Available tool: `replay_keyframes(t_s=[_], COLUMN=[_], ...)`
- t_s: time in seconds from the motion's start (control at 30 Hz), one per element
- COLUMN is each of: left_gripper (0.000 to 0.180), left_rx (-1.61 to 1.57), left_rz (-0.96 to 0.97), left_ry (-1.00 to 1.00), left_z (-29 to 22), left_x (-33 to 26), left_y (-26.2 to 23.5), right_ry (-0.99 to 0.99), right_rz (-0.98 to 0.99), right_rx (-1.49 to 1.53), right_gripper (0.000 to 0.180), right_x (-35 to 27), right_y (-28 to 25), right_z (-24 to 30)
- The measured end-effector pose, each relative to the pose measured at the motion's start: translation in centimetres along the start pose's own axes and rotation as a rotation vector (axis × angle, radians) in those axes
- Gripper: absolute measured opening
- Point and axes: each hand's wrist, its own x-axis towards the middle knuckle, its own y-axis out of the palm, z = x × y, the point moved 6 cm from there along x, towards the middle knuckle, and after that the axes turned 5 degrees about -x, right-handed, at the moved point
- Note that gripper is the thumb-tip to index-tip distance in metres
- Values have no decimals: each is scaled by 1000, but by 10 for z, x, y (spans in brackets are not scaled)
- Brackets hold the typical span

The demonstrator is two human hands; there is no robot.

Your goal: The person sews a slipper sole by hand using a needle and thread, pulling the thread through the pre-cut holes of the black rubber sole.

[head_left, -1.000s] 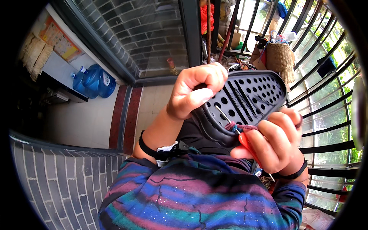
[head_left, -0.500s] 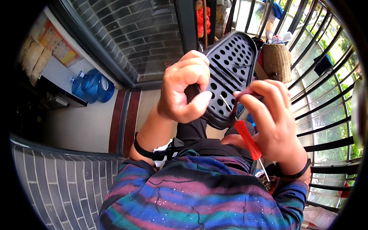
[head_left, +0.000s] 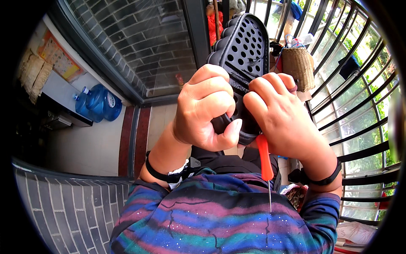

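My left hand (head_left: 207,106) is closed on the lower left edge of a black shoe sole (head_left: 250,38) dotted with round holes. The sole stands tilted up, its wide end away from me, with a bumpy black rim along its left side. My right hand (head_left: 279,112) lies across the sole's lower right part, fingers bent over it, hiding the holes there. Tucked under that palm is an awl with a red handle (head_left: 265,158); its thin metal shaft points down towards my striped shirt (head_left: 228,211). Its other end is hidden by my hand.
On my right runs a dark railing (head_left: 363,163) before glass. A woven basket (head_left: 298,67) stands beyond my right hand. Blue water bottles (head_left: 103,103) stand at the left, past a dark door frame (head_left: 163,100). A grey brick wall (head_left: 72,207) is at lower left.
The sole has moved up and slightly left. My right hand has come left onto it, and the awl now hangs more upright. Dark red yarn seen at the right fingers is now mostly hidden.
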Motion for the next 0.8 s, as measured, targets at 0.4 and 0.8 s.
replay_keyframes(t_s=[0.4,0.8], left_gripper=[16,19], left_rx=[-61,-1], left_rz=[-182,-79], left_ry=[-136,3], left_z=[18,-3], left_x=[-9,5], left_y=[-25,-15], right_ry=[-212,16], right_rz=[-431,-55], right_rx=[-22,122], right_gripper=[25,74], right_x=[-28,-7], right_y=[-37,-32], right_z=[18,13])
